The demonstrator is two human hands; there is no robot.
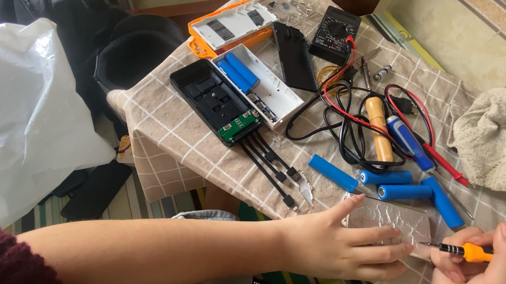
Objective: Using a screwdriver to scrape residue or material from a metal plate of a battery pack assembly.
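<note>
Two hands busy | left hand (343,245) flat, fingers together, pinning silver panel (395,222) | right hand (475,282) clamped on orange screwdriver (498,257), tip at 9 o'clock | risk: tip could slip into left fingers.

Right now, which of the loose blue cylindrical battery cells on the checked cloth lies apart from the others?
The leftmost blue cylindrical cell, lying alone beside the black cables; the other three loose cells cluster together further right, touching or nearly so.

Blue cells (403,188), cables (346,128) crowd beyond; near cloth (199,154) open.
</note>
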